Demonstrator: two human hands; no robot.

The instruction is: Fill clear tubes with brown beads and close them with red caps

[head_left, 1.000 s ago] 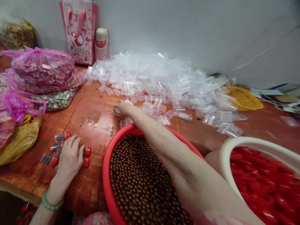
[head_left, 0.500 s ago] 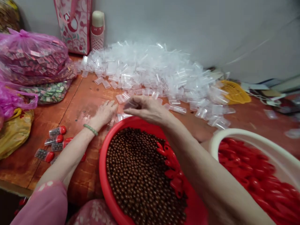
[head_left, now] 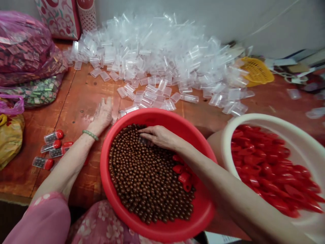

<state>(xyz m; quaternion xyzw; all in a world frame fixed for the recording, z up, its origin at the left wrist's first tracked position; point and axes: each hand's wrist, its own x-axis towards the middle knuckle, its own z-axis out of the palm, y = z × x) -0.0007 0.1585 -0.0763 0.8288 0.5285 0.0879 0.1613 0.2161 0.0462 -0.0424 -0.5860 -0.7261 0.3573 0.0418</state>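
- Brown beads [head_left: 142, 176] are held in a red basin [head_left: 104, 166], taken here as the dial's centre, with 12 o'clock toward the wall.
- A clear container [head_left: 144, 140] is gripped in the fingers of the right hand [head_left: 161, 136], lowered to the beads toward 12 o'clock inside the basin; the container is partly hidden by the fingers.
- The left hand [head_left: 103, 113] is rested on the wooden table [head_left: 76, 98] at 10 to 11 o'clock, fingers loosely extended and nothing seen to be gripped.
- Red caps [head_left: 184, 178] are lodged in the basin at 3 o'clock, beside the beads, and are partly covered by the right forearm.
- Capped tubes [head_left: 53, 136] with dark contents are grouped at 9 to 10 o'clock; some are blocked from view by the left forearm.
- A heap of clear containers [head_left: 157, 54] is spread at 12 o'clock, its nearest pieces strewn close to the basin's far rim.
- A cream tub [head_left: 225, 149] of red pieces [head_left: 269, 166] is set at 3 o'clock, partly crossed by the right forearm.
- A yellow basket [head_left: 257, 71] is placed at 1 to 2 o'clock; filled plastic bags [head_left: 22, 51] are piled at 10 o'clock.
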